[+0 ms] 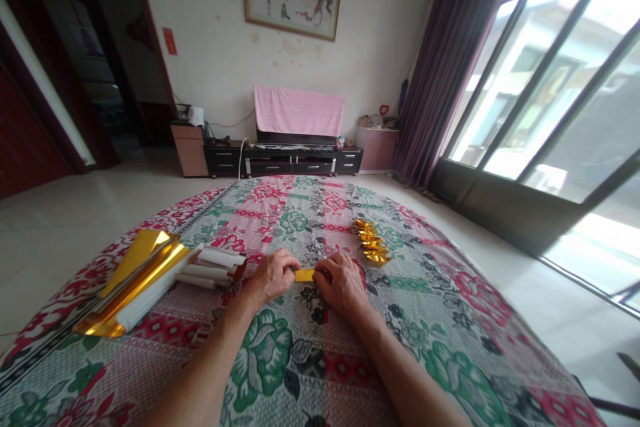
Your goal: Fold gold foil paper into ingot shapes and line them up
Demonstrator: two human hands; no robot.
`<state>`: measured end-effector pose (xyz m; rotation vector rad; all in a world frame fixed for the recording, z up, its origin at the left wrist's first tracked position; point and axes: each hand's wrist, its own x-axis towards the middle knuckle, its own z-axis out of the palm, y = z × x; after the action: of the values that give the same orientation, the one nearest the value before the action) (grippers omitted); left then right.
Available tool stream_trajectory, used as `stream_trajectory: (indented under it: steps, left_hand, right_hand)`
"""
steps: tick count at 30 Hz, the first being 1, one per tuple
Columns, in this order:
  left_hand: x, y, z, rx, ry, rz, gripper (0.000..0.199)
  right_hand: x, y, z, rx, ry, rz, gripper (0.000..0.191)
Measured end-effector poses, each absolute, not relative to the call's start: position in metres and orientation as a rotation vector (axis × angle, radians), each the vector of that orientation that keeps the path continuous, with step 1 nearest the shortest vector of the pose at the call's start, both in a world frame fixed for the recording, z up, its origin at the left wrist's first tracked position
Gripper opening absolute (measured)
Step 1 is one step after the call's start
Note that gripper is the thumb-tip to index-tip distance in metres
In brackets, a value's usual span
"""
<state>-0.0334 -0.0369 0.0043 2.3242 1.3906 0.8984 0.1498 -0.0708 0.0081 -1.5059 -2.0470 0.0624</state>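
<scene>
Bare forearms (210, 360) | hands (273, 275) pinch flat gold strip (305, 275) | textured floral cloth (305, 407)

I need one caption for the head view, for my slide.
Left hand and right hand hold a golden strip over a floral cloth, near shiny gold pieces.

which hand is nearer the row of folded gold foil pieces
Right hand, just left of the row of folded gold foil pieces, not touching; the left hand is farther left, beyond the yellow strip.
</scene>
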Motion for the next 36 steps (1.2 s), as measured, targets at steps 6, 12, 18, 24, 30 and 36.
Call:
stream_trajectory:
  steps: [6, 12, 18, 24, 30, 36]
  left_hand:
    - [-0.033, -0.037, 0.001, 2.364, 1.337, 0.957, 0.032]
    - [-0.034, -0.034, -0.005, 2.382, 1.331, 1.019, 0.032]
    - [-0.035, -0.038, 0.002, 2.345, 1.332, 1.025, 0.031]
    - [-0.035, -0.042, 0.006, 2.308, 1.270, 1.062, 0.034]
    - [-0.034, -0.038, 0.001, 2.271, 1.258, 1.047, 0.022]
    - [-0.033, -0.038, -0.001, 2.271, 1.209, 1.055, 0.019]
  right_hand:
    - [0.149, -0.071, 0.010, -1.502, -2.056, 0.047, 0.008]
    - [0.149, -0.068, 0.006, -1.470, -2.051, 0.030, 0.005]
    - [0.150, -0.066, 0.003, -1.405, -2.035, 0.016, 0.005]
    - [0.151, -0.064, 0.003, -1.372, -2.021, 0.047, 0.007]
    - [0.151, -0.064, 0.005, -1.379, -2.033, 0.058, 0.009]
    - [0.152, -0.064, 0.006, -1.353, -2.028, 0.054, 0.011]
